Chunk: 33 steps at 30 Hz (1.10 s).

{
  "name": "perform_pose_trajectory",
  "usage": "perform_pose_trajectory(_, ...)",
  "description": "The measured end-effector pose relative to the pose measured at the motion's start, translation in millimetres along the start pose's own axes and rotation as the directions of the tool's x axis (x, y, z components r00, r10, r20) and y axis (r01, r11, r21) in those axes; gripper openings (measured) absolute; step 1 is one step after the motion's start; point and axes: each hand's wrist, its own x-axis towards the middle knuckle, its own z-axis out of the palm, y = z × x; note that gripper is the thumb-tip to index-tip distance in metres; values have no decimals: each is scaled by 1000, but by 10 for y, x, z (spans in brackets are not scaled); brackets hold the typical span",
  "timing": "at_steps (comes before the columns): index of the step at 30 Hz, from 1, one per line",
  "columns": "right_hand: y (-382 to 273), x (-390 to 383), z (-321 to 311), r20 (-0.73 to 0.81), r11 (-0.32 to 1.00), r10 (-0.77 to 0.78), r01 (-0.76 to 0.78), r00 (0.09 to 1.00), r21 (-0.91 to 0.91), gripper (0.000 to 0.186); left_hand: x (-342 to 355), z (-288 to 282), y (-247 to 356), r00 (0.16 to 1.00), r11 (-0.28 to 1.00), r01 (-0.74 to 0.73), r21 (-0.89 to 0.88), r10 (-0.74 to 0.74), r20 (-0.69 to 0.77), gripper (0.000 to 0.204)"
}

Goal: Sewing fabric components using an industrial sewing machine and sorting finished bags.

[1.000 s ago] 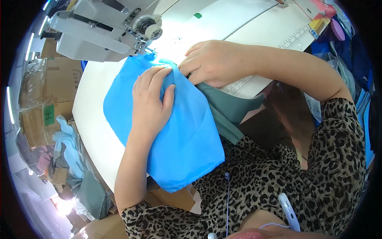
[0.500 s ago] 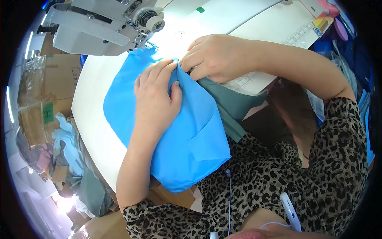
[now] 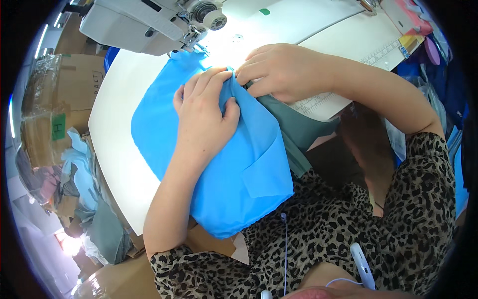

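Observation:
A bright blue piece of fabric (image 3: 219, 184) lies partly on the white table, its near end hanging over the edge toward my lap. Its far corner reaches the needle area of a sewing machine (image 3: 149, 25). My left hand (image 3: 206, 109) rests on this fabric, fingers curved over a raised fold and thumb set apart on the near side. Close beside it, my right hand (image 3: 279, 72) pinches the fabric's right edge; its fingertips are partly hidden. Dark green fabric (image 3: 294, 122) comes out from under my right hand and drapes off the table edge.
The white table (image 3: 117, 129) carries a printed ruler strip (image 3: 383, 52) at right and a small green scrap (image 3: 264, 11) at the back. Left of the table stand cardboard boxes (image 3: 74, 89) and a heap of cloth pieces (image 3: 107, 231). A pink item (image 3: 406, 17) is at far right.
The machine and tabletop have shifted slightly up and to the right in view. Both hands keep nearly the same grip and place on the fabric.

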Motion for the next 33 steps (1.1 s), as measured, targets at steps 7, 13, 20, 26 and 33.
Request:
perform_pose_trajectory(7,-56,-18,-34,48,999,51,-51,998,-1,11,-46,80,53,999,996,-1,86,5,-42,40)
perform_pose_trajectory(13,-29,50,-12,41,994,106,-104,994,-43,10,49,96,-113,995,986,-51,156,63,-73,38)
perform_pose_trajectory(20,21,101,83,127,963,270,-268,954,-34,18,141,78,-192,998,965,-41,258,50,-28,34)
perform_pose_trajectory(26,-53,19,-42,75,978,207,-203,975,-57,17,-98,148,22,997,987,57,153,-49,-55,37)
perform_pose_trajectory(33,-56,-60,-117,35,992,26,-21,999,-123,16,-123,114,49,994,992,107,67,-105,-39,36)
